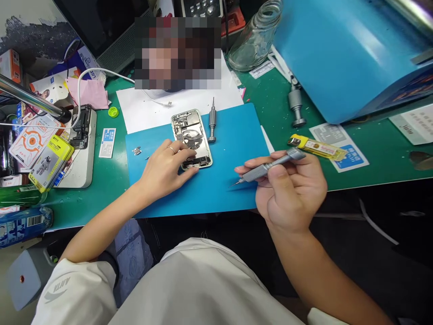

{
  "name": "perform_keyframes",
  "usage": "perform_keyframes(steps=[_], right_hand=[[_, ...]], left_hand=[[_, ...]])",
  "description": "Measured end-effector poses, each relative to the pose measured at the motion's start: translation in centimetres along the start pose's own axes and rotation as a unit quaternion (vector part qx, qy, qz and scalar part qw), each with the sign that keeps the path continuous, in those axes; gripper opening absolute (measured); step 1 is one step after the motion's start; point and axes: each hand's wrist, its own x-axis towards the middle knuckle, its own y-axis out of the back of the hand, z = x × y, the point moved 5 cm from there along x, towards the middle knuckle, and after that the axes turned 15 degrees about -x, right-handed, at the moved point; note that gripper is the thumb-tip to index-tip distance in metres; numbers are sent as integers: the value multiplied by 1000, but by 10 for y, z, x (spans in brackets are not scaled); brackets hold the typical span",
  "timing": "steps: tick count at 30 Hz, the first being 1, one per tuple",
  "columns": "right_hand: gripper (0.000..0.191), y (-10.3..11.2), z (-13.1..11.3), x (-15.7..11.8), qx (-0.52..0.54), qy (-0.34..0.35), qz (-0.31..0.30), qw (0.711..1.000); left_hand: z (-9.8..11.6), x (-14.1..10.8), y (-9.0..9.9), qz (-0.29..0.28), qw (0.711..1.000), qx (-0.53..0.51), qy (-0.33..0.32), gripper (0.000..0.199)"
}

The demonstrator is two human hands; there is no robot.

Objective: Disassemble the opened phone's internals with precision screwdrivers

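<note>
An opened phone (191,133) lies on the blue mat (162,198), its inner parts exposed. Bent over the phone's lower left, my left hand (169,167) holds it with the fingertips on its lower part and the thumb by the bottom edge. My right hand (292,192) grips a grey precision screwdriver (259,172), its thin tip pointing left above the mat, apart from the phone. A second screwdriver (212,121) rests just right of the phone. Small metal parts (137,150) and tiny screws (147,158) lie left of my left hand.
Beyond the mat are white paper (135,106), a cable end (169,104) and a blurred-out area. A glass jar (250,45), another screwdriver (296,106), a yellow packet (316,146) and a blue machine (324,54) stand or lie right. Battery boxes (50,160) and cans crowd the left.
</note>
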Motion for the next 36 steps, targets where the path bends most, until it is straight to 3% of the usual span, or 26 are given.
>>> perform_keyframes(steps=[12, 21, 25, 31, 36], right_hand=[[21, 0, -3, 1, -5, 17, 16, 1000], [23, 1, -1, 5, -12, 12, 35, 999], [26, 1, -2, 5, -19, 6, 41, 999], [23, -1, -4, 3, -42, 18, 33, 998], [20, -1, -6, 3, -46, 41, 23, 998]], left_hand=[[-4, 1, -1, 9, 996, -10, -87, 28], [-9, 1, -6, 10, 996, -53, -76, 28], [-4, -4, -4, 22, 997, -13, -77, 29], [18, -18, -15, 1, 985, 86, -149, 39], [20, -19, -22, -27, 984, 102, -140, 47]])
